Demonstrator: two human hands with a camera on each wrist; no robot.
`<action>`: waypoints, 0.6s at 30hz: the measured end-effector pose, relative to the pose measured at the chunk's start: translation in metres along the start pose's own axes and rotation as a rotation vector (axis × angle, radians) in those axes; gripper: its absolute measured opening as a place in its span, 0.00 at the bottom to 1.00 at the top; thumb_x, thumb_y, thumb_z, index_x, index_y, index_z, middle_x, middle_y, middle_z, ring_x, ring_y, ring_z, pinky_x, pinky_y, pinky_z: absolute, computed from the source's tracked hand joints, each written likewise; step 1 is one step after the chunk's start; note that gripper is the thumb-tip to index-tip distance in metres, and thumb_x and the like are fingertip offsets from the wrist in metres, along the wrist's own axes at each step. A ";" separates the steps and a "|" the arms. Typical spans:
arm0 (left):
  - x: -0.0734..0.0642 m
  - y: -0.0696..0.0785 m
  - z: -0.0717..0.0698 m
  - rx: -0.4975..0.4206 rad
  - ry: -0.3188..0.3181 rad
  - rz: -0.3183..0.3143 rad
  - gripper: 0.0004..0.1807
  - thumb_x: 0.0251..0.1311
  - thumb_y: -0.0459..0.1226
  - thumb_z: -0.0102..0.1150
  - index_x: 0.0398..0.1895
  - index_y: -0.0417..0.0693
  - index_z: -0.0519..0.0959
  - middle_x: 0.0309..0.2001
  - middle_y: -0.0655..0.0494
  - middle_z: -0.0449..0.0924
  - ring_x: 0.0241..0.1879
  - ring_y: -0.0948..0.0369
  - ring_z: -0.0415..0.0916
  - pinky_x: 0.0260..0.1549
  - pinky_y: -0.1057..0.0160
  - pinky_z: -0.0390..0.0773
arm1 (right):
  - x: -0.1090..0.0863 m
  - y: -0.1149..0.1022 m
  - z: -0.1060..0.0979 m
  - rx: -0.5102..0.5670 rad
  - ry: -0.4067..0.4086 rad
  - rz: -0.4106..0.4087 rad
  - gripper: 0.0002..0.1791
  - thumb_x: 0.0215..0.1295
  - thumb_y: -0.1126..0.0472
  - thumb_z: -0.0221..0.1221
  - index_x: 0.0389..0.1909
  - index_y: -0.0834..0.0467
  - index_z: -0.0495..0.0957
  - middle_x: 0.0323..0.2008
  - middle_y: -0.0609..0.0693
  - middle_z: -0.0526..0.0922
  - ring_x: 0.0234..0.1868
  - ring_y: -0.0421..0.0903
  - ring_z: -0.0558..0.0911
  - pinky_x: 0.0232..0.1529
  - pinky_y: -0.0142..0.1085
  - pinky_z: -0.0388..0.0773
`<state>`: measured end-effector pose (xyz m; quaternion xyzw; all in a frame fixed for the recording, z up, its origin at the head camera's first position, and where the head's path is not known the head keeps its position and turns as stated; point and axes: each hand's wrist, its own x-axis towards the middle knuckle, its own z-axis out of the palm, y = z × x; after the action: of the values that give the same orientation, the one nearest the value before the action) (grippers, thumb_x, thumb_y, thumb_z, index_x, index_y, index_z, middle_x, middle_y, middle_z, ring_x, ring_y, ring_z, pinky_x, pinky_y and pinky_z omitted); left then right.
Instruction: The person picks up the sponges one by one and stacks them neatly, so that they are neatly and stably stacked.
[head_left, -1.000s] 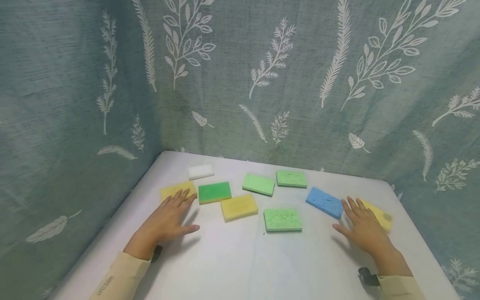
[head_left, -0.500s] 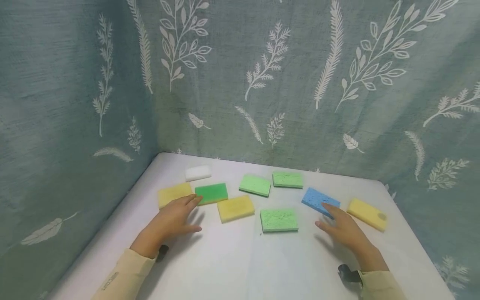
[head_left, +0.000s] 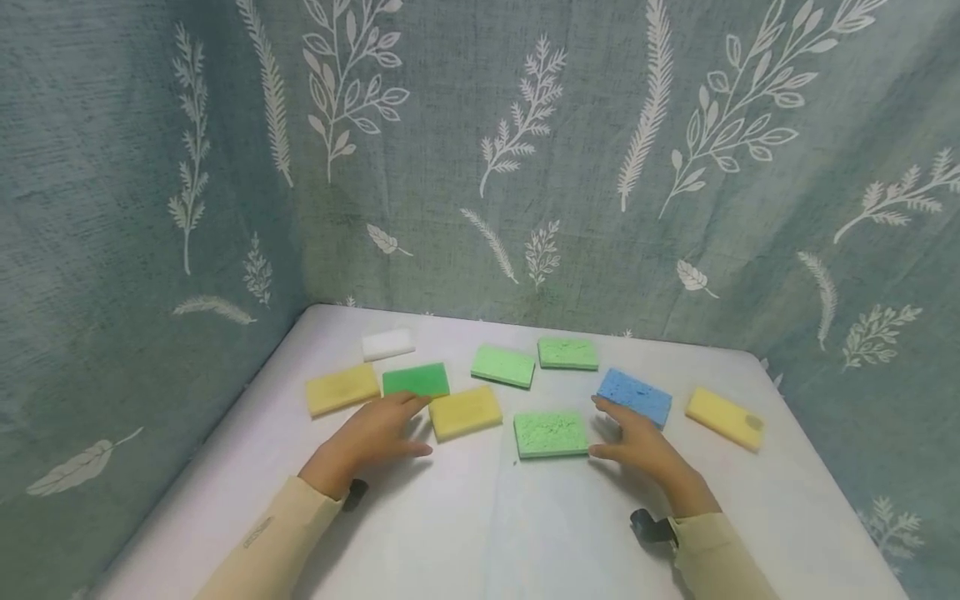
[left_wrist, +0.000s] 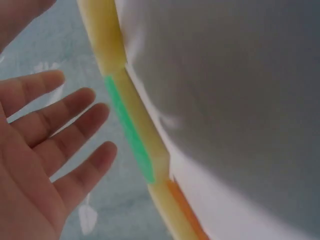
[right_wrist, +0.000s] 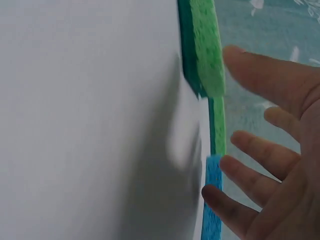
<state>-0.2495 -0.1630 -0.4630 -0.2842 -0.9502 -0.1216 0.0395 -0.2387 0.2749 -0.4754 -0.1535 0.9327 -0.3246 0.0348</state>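
My left hand [head_left: 375, 433] hovers over the table, its fingertips in front of the dark green-topped sponge [head_left: 416, 381] and beside a yellow sponge [head_left: 467, 412]. In the left wrist view its fingers are spread and hold nothing, with the edge of the green-topped sponge [left_wrist: 131, 127] beyond them. My right hand [head_left: 647, 450] is also raised, between the front light green sponge [head_left: 551, 434] and the blue sponge [head_left: 636, 395]. Spread, empty fingers show in the right wrist view, near the light green sponge [right_wrist: 207, 50] and the blue sponge [right_wrist: 212, 200].
Two more light green sponges [head_left: 503, 366] [head_left: 567, 352] lie toward the back. A white block [head_left: 388, 343] sits at the back left, and a yellow sponge [head_left: 342, 389] lies before it. Another yellow sponge [head_left: 725, 418], with a dark spot, lies at the right. Patterned curtains [head_left: 435, 167] enclose the white table [head_left: 465, 517].
Both hands have moved inward: the left from the left yellow sponge to the right, the right from the spotted yellow sponge past the blue one to the left. The sponges have stayed in place.
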 end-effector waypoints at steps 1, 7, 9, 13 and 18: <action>0.003 0.002 0.001 -0.002 -0.004 -0.001 0.44 0.48 0.56 0.72 0.66 0.43 0.72 0.59 0.47 0.75 0.57 0.50 0.73 0.55 0.51 0.73 | 0.002 -0.001 0.002 -0.010 -0.004 -0.001 0.50 0.51 0.49 0.73 0.73 0.55 0.60 0.70 0.60 0.63 0.68 0.64 0.62 0.65 0.60 0.58; 0.016 0.011 0.006 -0.020 -0.019 -0.011 0.43 0.49 0.55 0.72 0.66 0.44 0.71 0.59 0.49 0.75 0.58 0.52 0.72 0.57 0.52 0.71 | 0.011 -0.008 0.010 -0.048 -0.037 0.026 0.52 0.45 0.56 0.76 0.73 0.51 0.61 0.70 0.58 0.64 0.69 0.62 0.61 0.66 0.58 0.57; 0.019 0.012 0.007 -0.036 -0.029 -0.029 0.43 0.49 0.54 0.72 0.67 0.45 0.71 0.60 0.49 0.74 0.59 0.52 0.71 0.58 0.53 0.70 | 0.013 -0.011 0.012 -0.051 -0.046 0.034 0.52 0.45 0.58 0.76 0.73 0.51 0.61 0.70 0.57 0.63 0.70 0.61 0.61 0.67 0.58 0.56; 0.025 0.011 0.010 -0.068 -0.053 -0.075 0.44 0.47 0.54 0.73 0.67 0.46 0.71 0.60 0.50 0.73 0.60 0.53 0.70 0.59 0.53 0.69 | 0.018 -0.014 0.016 -0.054 -0.052 0.042 0.51 0.45 0.60 0.76 0.73 0.51 0.62 0.70 0.55 0.64 0.70 0.59 0.61 0.68 0.55 0.56; 0.030 0.007 0.016 -0.112 -0.066 -0.130 0.46 0.44 0.55 0.75 0.66 0.47 0.71 0.58 0.51 0.73 0.57 0.53 0.71 0.58 0.53 0.70 | 0.022 -0.016 0.022 -0.037 -0.064 0.051 0.50 0.45 0.59 0.76 0.72 0.52 0.64 0.70 0.56 0.65 0.70 0.59 0.61 0.68 0.54 0.56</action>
<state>-0.2705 -0.1374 -0.4729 -0.2278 -0.9591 -0.1674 -0.0160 -0.2515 0.2433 -0.4821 -0.1408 0.9405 -0.3012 0.0700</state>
